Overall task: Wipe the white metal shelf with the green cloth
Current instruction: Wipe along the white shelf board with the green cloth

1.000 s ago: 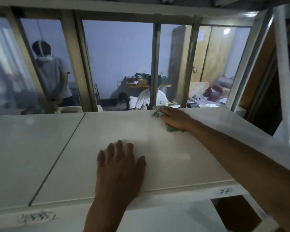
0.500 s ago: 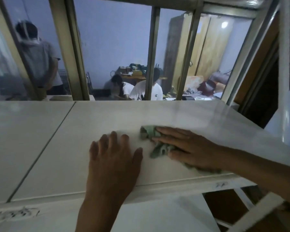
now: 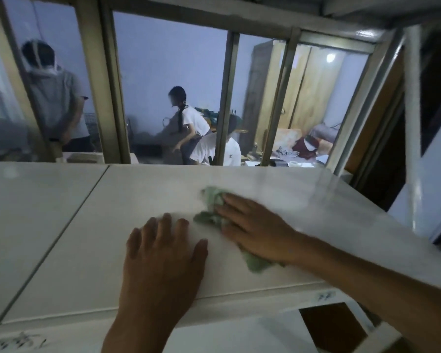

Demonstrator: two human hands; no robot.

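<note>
The white metal shelf (image 3: 61, 212) runs flat across the lower half of the view, with a seam splitting it into two panels. My right hand (image 3: 255, 228) presses the crumpled green cloth (image 3: 211, 207) onto the right panel; cloth shows past my fingertips and under my wrist. My left hand (image 3: 163, 253) lies flat on the same panel, fingers apart, just left of the cloth and near the front edge, holding nothing.
Upright frame posts (image 3: 107, 93) rise behind the shelf's back edge, and a white post (image 3: 413, 123) stands at the right. Beyond are three people (image 3: 189, 123) in a room with a wooden wardrobe (image 3: 303, 93). A lower shelf (image 3: 227, 337) shows below the front edge.
My right hand dragged the cloth from the shelf's back edge toward the front, near my left hand, and has since held about there. My left hand stayed put.
</note>
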